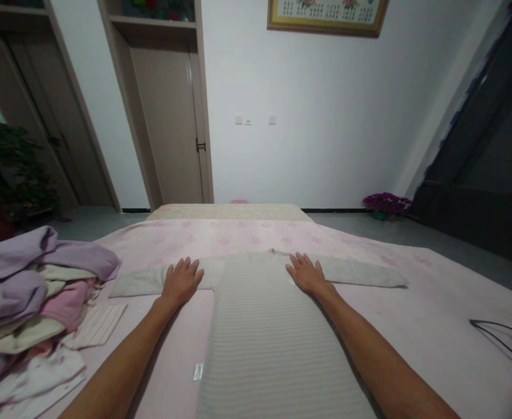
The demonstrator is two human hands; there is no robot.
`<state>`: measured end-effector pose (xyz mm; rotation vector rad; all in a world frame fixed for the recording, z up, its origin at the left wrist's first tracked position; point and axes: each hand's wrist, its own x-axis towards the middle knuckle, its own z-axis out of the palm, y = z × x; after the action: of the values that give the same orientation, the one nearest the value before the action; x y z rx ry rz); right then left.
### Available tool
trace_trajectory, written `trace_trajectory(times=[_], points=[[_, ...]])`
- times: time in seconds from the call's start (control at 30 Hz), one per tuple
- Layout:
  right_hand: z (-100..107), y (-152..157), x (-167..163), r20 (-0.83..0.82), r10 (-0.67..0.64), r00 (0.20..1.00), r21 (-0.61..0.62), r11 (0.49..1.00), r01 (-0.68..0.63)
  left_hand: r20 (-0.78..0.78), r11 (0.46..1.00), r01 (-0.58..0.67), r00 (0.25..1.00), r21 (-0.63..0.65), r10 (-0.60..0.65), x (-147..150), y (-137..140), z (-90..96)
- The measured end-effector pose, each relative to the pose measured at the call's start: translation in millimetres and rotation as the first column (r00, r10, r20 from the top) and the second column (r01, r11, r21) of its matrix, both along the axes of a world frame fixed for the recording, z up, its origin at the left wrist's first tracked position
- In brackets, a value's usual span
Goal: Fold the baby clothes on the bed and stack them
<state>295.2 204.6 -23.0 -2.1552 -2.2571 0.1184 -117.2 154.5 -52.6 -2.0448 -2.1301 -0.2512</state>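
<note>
A pale grey-striped long-sleeved shirt (277,337) lies spread flat, its neckline away from me and both sleeves stretched out sideways. My left hand (181,282) rests palm down on the left sleeve, fingers apart. On the right shoulder area of the shirt lies my right hand (307,272), also flat with its fingers spread. A small white label (198,372) sticks out at the shirt's left side seam. The shirt's lower end runs out of view at the bottom, and my right forearm covers part of its right edge.
A pink flowered sheet (417,314) covers the surface beneath. Piled clothes (46,291) in lilac, pink and cream stand at the left. A thin black cable (500,337) loops at the right edge. Beyond are a closed door (166,122) and purple flowers (385,202) on the floor.
</note>
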Motion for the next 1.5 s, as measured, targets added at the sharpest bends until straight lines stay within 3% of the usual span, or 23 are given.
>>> trace_trajectory(times=[0.1, 0.2, 0.3, 0.47, 0.67, 0.83, 0.97, 1.03, 1.1, 1.17, 1.23, 1.37, 1.5], points=[[-9, 4, 5, 0.003, -0.007, 1.0, -0.009, 1.0, 0.007, 0.007, 0.999, 0.026, 1.0, 0.035, -0.026, -8, -6, 5.9], [-11, 5, 7, -0.004, 0.025, 1.0, -0.016, 1.0, -0.025, 0.04, 0.993, -0.115, 0.993, -0.001, 0.115, -41, -10, 6.0], [-9, 12, 14, -0.038, 0.059, 0.998, -0.029, 0.998, -0.06, 0.074, 0.951, -0.291, 0.951, -0.104, 0.3, -89, -14, -0.5], [-9, 28, 52, -0.067, 0.034, 0.997, -0.043, 0.998, -0.037, 0.064, 0.919, -0.367, 0.923, -0.142, 0.379, -139, -21, -11.3], [-18, 19, 132, -0.001, -0.121, 0.993, 0.006, 0.993, 0.121, 0.061, 0.917, -0.377, 0.92, -0.128, 0.387, -138, -21, -14.8], [-31, 8, 200, 0.051, -0.305, 0.951, 0.089, 0.95, 0.3, 0.062, 0.913, -0.392, 0.914, -0.112, 0.4, -136, -25, -12.1], [-26, 1, 224, 0.062, -0.423, 0.904, 0.094, 0.904, 0.416, -0.049, 0.924, -0.381, 0.923, 0.003, 0.381, -123, -32, 0.9], [-15, 0, 211, 0.061, -0.461, 0.886, 0.107, 0.885, 0.453, -0.113, 0.955, -0.286, 0.949, 0.083, 0.294, -105, -30, 7.1], [-1, 0, 180, 0.046, -0.429, 0.902, 0.124, 0.899, 0.421, -0.136, 0.979, -0.17, 0.973, 0.108, 0.184, -76, -23, 11.0], [10, 1, 135, 0.035, -0.241, 0.97, 0.148, 0.961, 0.233, -0.108, 0.993, -0.077, 0.99, 0.094, 0.087, -35, -11, 12.6], [15, 2, 84, 0.036, -0.012, 0.999, 0.11, 0.994, 0.008, 0.052, 0.991, 0.117, 0.991, 0.065, -0.121, 14, 2, 13.5], [8, 5, 2, 0.003, 0.273, 0.962, 0.057, 0.961, -0.272, 0.106, 0.938, 0.346, 0.933, 0.01, -0.345, 98, 22, 13.9], [-2, 11, -26, -0.058, 0.214, 0.975, -0.009, 0.977, -0.215, 0.133, 0.939, 0.337, 0.936, -0.067, -0.327, 127, 28, 8.4]])
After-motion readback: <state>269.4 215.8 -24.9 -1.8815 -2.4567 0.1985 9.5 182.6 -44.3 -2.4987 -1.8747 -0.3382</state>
